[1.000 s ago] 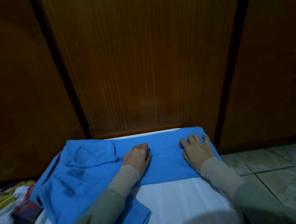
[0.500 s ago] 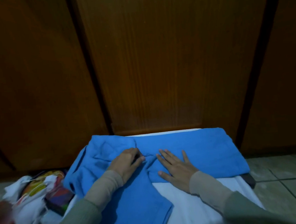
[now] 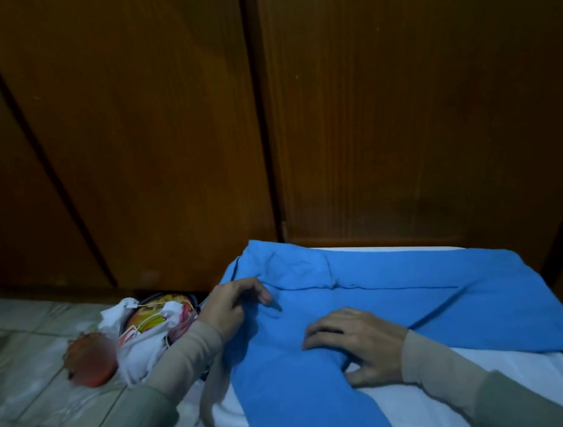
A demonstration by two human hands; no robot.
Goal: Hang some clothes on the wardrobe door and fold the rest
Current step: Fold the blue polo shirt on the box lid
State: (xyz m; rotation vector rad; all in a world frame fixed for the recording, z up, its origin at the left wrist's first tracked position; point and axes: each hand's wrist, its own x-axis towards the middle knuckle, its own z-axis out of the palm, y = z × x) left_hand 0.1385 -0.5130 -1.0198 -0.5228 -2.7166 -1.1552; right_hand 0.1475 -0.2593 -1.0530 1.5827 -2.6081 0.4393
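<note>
Left hand has shifted out to pinch the blue garment at its left edge, long axis running rightward from that grip; right hand presses flat, released.

Orange floor object — blurred, unidentifiable.

blue garment | partly folded, spread flat on white cloth | wardrobe doors shut right behind
</note>
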